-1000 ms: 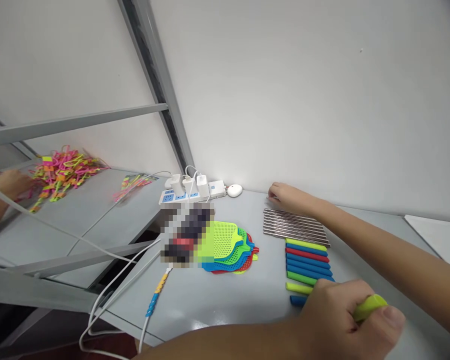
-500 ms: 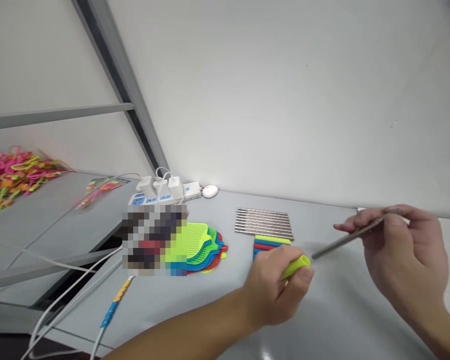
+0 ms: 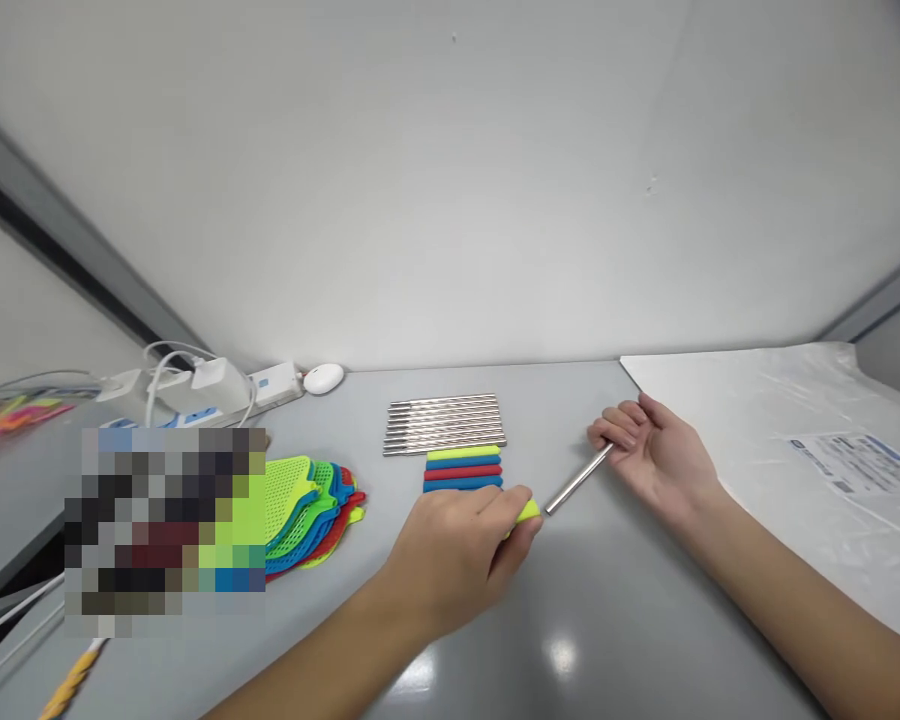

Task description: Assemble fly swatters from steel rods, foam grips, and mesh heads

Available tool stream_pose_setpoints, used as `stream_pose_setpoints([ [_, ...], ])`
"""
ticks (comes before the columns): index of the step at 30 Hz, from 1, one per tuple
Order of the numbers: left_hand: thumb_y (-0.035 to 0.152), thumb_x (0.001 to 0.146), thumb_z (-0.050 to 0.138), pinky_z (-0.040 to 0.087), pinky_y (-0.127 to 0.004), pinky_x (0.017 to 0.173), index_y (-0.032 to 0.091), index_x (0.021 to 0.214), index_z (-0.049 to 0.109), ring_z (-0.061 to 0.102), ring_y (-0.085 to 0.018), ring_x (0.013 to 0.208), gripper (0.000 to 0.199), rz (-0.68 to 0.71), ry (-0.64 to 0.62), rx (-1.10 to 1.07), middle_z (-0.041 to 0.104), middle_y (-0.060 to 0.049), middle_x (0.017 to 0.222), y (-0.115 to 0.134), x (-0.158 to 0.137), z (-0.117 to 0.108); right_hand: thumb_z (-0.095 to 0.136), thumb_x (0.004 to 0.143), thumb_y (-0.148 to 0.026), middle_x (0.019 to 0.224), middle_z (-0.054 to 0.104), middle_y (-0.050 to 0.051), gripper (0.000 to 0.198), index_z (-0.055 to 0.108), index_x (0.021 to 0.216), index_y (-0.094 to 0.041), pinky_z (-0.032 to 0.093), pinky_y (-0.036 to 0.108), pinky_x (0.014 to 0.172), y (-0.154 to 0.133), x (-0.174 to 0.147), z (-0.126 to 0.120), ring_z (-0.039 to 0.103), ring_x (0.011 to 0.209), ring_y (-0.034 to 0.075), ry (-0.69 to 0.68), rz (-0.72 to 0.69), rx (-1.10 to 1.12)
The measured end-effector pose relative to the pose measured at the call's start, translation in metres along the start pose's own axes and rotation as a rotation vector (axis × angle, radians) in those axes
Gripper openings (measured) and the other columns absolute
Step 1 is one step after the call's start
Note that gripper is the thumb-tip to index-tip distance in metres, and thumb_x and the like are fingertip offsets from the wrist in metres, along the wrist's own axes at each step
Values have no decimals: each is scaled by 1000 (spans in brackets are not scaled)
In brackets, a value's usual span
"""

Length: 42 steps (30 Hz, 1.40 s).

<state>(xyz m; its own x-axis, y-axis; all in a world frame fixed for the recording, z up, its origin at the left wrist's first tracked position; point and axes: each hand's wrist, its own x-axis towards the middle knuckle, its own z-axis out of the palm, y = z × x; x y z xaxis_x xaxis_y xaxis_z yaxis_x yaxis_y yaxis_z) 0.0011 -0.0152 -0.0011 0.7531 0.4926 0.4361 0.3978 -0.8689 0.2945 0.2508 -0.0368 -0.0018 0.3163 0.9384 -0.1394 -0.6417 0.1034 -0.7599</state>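
Left hand [image 3: 457, 550] closed round yellow tube [image 3: 526, 512]. Right hand [image 3: 664, 455] grips metal rod [image 3: 579, 480] — low tip just beside tube's end. Best hold both firm, in one line, go slow. Grey table [image 3: 607, 600] under, shiny. Farther back — colored tubes [image 3: 463, 472] in row, then more rods [image 3: 446, 425], then white wall [image 3: 457, 200].

Over at the far left there's a power strip [image 3: 276, 383] with white plugs [image 3: 221, 385], a white pod [image 3: 323, 378] by its right end. A yellow-wrapped cable [image 3: 75, 680] lies near left, labelled white plastic [image 3: 765, 395] at right.
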Motion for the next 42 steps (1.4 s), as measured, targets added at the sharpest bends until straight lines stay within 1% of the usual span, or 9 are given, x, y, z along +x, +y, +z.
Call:
stream_pose_setpoints([
  [4,30,98,39,38,-23,51,21,101,63,58,-12,55,26,-20,-10,61,63,2,64,0,1,0,41,93,-28,63,19,-6,33,25,65,-23,53,33,63,-2,-6,7,30,48,11,-13,2,69],
  [9,32,99,36,33,-25,48,23,101,63,55,-14,50,28,-50,-106,120,62,3,63,3,2,0,38,89,-19,65,18,-5,29,24,65,-23,52,31,63,-10,-13,13,30,51,11,-4,-8,184],
  [13,32,99,34,31,-26,46,23,99,62,52,-15,47,30,-54,-157,138,60,3,61,4,1,1,40,85,-17,67,17,-5,28,23,64,-22,51,29,63,-12,-17,16,30,52,11,-40,-30,138],
  [18,32,99,35,33,-27,48,21,99,62,58,-17,52,29,-81,-172,136,64,2,65,3,2,0,42,84,-19,69,17,-5,26,26,64,-23,52,30,65,-8,-21,19,30,53,11,-41,2,146],
  [23,32,98,37,33,-27,48,21,98,64,60,-17,54,29,-96,-133,152,65,1,65,2,1,2,43,84,-19,67,18,-5,26,26,64,-23,54,33,72,-5,-20,19,32,52,11,-35,12,138],
  [27,30,98,40,34,-27,49,21,100,64,61,-16,57,26,-83,-39,159,66,1,68,-3,1,3,43,89,-24,65,22,-5,30,27,63,-24,53,38,89,-2,-21,21,38,53,11,12,2,130],
  [31,29,98,41,31,-28,48,20,97,64,58,-15,56,25,-64,-14,177,64,1,67,-8,2,2,40,96,-38,69,40,-2,36,34,63,-23,49,45,100,7,-27,28,54,69,14,75,40,161],
  [35,29,98,41,30,-27,47,19,95,64,55,-14,55,25,-30,-4,166,62,1,66,-8,2,1,45,94,-50,85,54,3,37,46,69,-23,49,45,95,22,-39,39,58,98,22,-84,42,-35],
  [42,27,98,42,34,-26,49,18,95,65,52,-13,54,25,16,89,67,60,1,64,-5,0,-1,46,94,-53,83,53,1,33,60,86,-25,45,32,77,29,-52,33,52,78,17,-263,-67,-482],
])
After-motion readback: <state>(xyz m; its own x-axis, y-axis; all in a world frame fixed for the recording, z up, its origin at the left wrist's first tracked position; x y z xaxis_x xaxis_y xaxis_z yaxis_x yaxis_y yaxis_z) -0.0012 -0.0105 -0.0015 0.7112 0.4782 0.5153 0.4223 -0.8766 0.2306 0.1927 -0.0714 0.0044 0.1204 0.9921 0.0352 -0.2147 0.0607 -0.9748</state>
